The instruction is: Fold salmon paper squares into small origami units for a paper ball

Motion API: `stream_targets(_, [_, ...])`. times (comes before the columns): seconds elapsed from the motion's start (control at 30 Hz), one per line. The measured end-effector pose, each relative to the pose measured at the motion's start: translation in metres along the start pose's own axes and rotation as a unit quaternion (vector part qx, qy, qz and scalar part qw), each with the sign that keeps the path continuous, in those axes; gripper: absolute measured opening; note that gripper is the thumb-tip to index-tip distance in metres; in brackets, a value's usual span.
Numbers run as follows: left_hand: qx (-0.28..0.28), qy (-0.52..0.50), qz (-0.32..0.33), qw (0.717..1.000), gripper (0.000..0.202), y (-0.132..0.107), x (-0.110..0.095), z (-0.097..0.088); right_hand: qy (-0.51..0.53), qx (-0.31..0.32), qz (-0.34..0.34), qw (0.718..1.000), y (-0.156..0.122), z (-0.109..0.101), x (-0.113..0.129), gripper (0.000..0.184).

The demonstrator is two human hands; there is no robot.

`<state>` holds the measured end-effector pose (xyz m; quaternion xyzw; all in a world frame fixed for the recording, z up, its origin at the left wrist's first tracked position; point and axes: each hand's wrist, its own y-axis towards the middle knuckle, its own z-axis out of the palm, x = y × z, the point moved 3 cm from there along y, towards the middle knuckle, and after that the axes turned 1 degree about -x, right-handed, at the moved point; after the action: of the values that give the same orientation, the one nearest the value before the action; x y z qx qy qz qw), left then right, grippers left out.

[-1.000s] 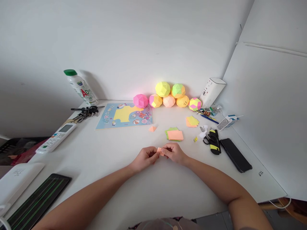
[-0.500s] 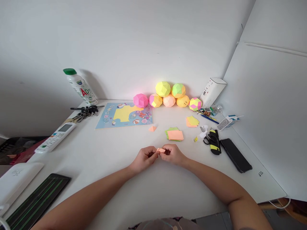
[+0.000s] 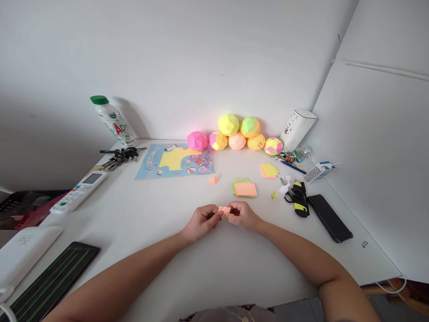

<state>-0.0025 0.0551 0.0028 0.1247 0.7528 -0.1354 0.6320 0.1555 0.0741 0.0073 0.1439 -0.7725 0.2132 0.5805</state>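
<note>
My left hand (image 3: 201,220) and my right hand (image 3: 243,214) meet over the middle of the white table (image 3: 161,250). Both pinch a small folded orange paper piece (image 3: 224,209) between their fingertips. Just beyond them lies a stack of orange and green paper squares (image 3: 244,188). A small folded orange unit (image 3: 213,180) sits on the table farther back.
Several paper polyhedron balls (image 3: 236,133) line the back wall. A sticker sheet (image 3: 175,161), keys (image 3: 118,157), a bottle (image 3: 112,120) and a remote (image 3: 78,191) lie left. Yellow paper squares (image 3: 268,170), scissors (image 3: 296,196), a phone (image 3: 330,218) and a white box (image 3: 297,127) lie right. A keyboard (image 3: 50,281) is near left.
The orange paper piece has turned slightly between my fingertips. Both hands stay in the same place.
</note>
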Motion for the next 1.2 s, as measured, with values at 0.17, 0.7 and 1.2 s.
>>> stream_targets(0.17, [-0.004,-0.009,-0.008,1.0,0.034,0.0009,0.0003,-0.0013,0.021,0.004,-0.002,1.0,0.0019,-0.003,-0.0026,0.015])
stream_targets(0.7, [-0.015,-0.048,-0.053,0.997,0.037,0.0019,0.0042,-0.0042,0.055,-0.004,-0.023,0.998,0.0029,-0.0093,-0.005,0.007])
stream_targets(1.2, [0.012,-0.036,-0.043,0.998,0.042,0.0027,-0.0033,-0.0023,0.004,-0.039,-0.17,0.985,0.0013,-0.0063,-0.0058,0.016])
